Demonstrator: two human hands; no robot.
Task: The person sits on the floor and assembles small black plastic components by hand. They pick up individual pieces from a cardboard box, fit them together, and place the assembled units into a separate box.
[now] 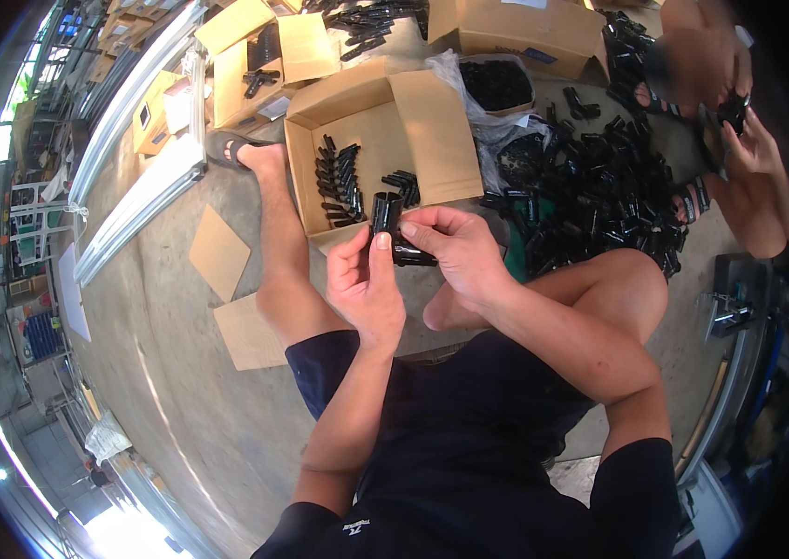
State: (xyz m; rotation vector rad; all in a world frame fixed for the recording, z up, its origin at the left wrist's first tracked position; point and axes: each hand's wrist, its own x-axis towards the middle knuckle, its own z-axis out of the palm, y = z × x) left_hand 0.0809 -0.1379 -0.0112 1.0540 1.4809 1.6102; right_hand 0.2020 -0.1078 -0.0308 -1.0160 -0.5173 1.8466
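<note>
Between my two hands is a glossy black tubular connector (386, 212), its double open end pointing up and another part of it reaching to the right. My left hand (367, 296) pinches it from below and the left, thumb on its front. The right hand (467, 259) grips its right-hand part between thumb and fingers. Just beyond stands an open cardboard box (455, 130), where similar black connectors (343, 182) lie in rows on the left side. A smaller group of connectors (402, 180) lies near the box's middle, partly behind the held one.
A large pile of black connectors (609, 177) covers the floor at right. A co-worker's hands (756, 142) hold a black piece there. More cardboard boxes (516, 33) stand behind. Flat cardboard pieces (219, 252) and long metal profiles (134, 196) lie at left.
</note>
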